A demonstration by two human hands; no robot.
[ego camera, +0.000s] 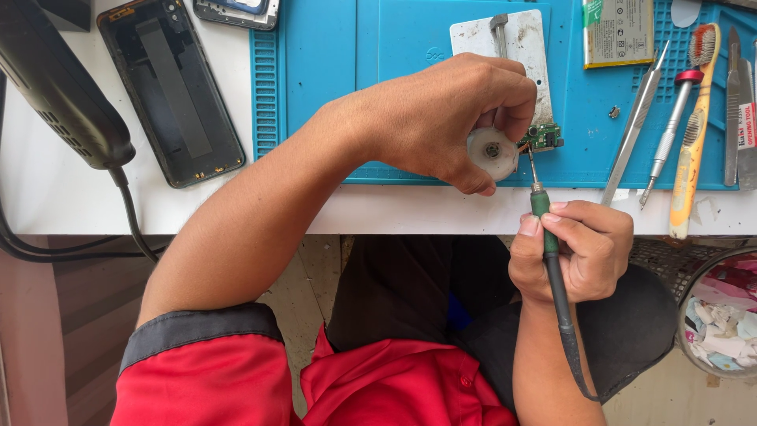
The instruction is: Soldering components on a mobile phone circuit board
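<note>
My left hand (449, 118) is closed around a small white round spool (492, 153) and presses down beside a small green circuit board (544, 136) on the blue work mat (331, 87). My right hand (579, 248) grips a soldering iron (544, 217) with a green grip. Its metal tip points up and touches the edge of the green board. The iron's dark cable runs down past my wrist. Under the board lies a worn white metal plate (520, 39).
Tweezers (635, 130), a red-capped screwdriver (669, 130), a toothbrush (694, 126) and flat prying tools (740, 118) lie on the mat's right. A phone battery (617, 31) sits at the top. A black phone back shell (169, 87) and a black hot-air handle (59, 87) lie left. A bin (717, 315) stands below right.
</note>
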